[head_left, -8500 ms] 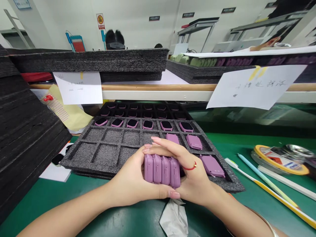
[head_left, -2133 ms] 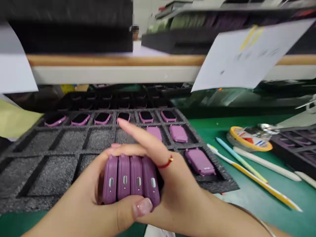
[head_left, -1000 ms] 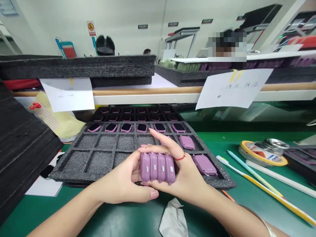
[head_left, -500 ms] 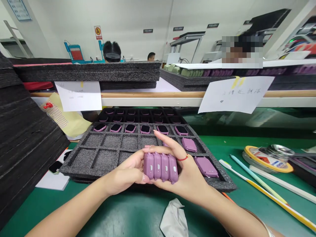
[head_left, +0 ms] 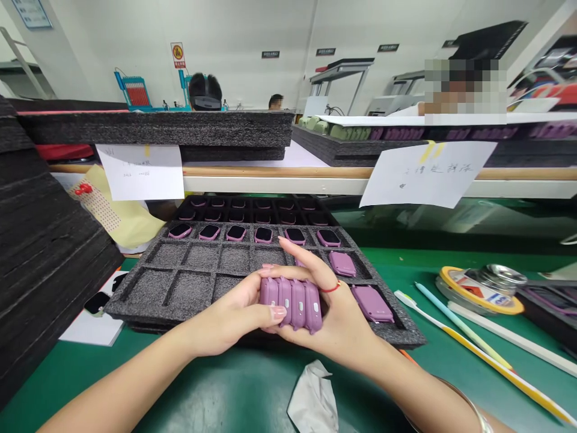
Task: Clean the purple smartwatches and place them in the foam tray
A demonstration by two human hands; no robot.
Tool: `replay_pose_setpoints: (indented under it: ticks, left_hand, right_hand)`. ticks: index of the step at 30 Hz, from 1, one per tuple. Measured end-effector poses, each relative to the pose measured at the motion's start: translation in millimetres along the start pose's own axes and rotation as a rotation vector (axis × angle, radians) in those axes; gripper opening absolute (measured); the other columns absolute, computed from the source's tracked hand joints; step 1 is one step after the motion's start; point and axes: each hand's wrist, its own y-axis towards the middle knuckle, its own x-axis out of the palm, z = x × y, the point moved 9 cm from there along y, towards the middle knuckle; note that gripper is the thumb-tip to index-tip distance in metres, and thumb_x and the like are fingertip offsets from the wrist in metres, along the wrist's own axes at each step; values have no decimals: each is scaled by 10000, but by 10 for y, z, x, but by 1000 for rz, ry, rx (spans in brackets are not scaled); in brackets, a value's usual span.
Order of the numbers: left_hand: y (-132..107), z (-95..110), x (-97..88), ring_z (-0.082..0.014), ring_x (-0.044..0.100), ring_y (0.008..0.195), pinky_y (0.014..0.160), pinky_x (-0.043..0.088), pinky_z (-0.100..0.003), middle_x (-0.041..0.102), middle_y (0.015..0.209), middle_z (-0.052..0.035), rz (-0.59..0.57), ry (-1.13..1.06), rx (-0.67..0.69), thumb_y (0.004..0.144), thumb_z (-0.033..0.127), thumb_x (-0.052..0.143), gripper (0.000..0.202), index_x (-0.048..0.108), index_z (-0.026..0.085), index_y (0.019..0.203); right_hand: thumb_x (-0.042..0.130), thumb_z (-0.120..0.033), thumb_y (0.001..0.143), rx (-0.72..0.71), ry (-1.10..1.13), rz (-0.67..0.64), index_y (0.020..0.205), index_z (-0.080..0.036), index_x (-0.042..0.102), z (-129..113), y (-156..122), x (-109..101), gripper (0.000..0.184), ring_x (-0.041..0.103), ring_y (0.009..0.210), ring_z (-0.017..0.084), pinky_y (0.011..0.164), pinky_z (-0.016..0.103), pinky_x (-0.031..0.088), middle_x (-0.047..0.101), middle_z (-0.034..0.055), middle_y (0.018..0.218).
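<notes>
Several purple watch cases (head_left: pixel 298 305) stand side by side in a row between my two hands, over the front of a foam tray. My left hand (head_left: pixel 243 310) is closed on the left end of the row, its thumb lying across the side of the leftmost cases. From the right, my right hand (head_left: pixel 336 307) wraps round the row, with one finger stretched out. The black foam tray (head_left: pixel 155 282) holds watches with dark screens (head_left: pixel 235 233) in its back rows. Purple cases (head_left: pixel 373 302) lie face down in pockets at its right side.
A crumpled white cloth (head_left: pixel 314 400) lies on the green table in front. To the right are a toothbrush (head_left: pixel 451 332), a pen (head_left: pixel 464 325) and a tape roll (head_left: pixel 478 294). Stacked black foam (head_left: pixel 45 264) rises at left. A shelf edge (head_left: pixel 270 185) crosses behind; co-workers sit beyond.
My left thumb has moved up from the lower edge of the row onto the sides of the leftmost cases. The view has shifted slightly; both hands still hold the row.
</notes>
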Motion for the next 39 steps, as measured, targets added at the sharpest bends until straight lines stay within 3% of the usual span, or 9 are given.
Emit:
replay_pose_setpoints:
  ticks: [8,15,19,23,29,32,39]
  left_hand:
    - [-19,6,29,-250,583,1093,905,482,-383,622,1159,-73,5,-33,1,879,393,714,467,531,217,1270]
    - [-34,32,33,-242,607,1111,948,494,-388,644,1165,-63,0,-13,22,870,371,732,457,544,204,1252]
    - [-52,92,60,-280,590,1229,1043,456,-427,634,1295,-95,50,120,75,898,336,707,454,522,208,1292]
    - [-72,134,41,-266,565,1250,1073,430,-414,614,1332,-74,122,282,105,925,257,636,384,547,215,1297]
    - [-77,134,16,-293,546,1286,1099,425,-436,603,1350,-101,195,352,138,860,315,726,492,532,197,1297]
    - [-77,128,13,-306,542,1302,1117,413,-450,605,1357,-104,239,364,153,842,300,729,487,538,206,1280]
    - [-72,128,79,-304,600,1219,1061,473,-441,641,1254,-87,271,239,149,728,307,830,526,547,214,1161]
  right_hand:
    - [777,-154,788,11,-9,-4,1544,-285,327,-31,10,13,890,680,1211,254,1059,432,557,717,67,1282]
    - [773,-116,795,-56,-23,-16,1566,-337,299,-80,3,24,932,655,1252,231,1089,398,540,713,29,1280]
    - [769,-125,811,-86,-48,-26,1569,-312,313,-94,-5,51,904,657,1252,248,1102,427,534,713,53,1286]
    - [778,-145,817,-103,-51,-18,1580,-302,306,-99,-11,60,911,662,1242,250,1122,448,519,720,54,1273]
    - [798,-119,796,-158,-36,-48,1605,-307,246,-98,-26,88,998,652,1257,228,1155,417,489,696,57,1329]
    - [797,-141,814,-171,-30,-47,1616,-306,212,-100,-40,95,1006,650,1261,243,1168,463,473,691,66,1337]
    - [736,-165,884,-243,-73,-29,1639,-314,97,-178,-58,109,1001,649,1262,263,1153,503,488,671,83,1367]
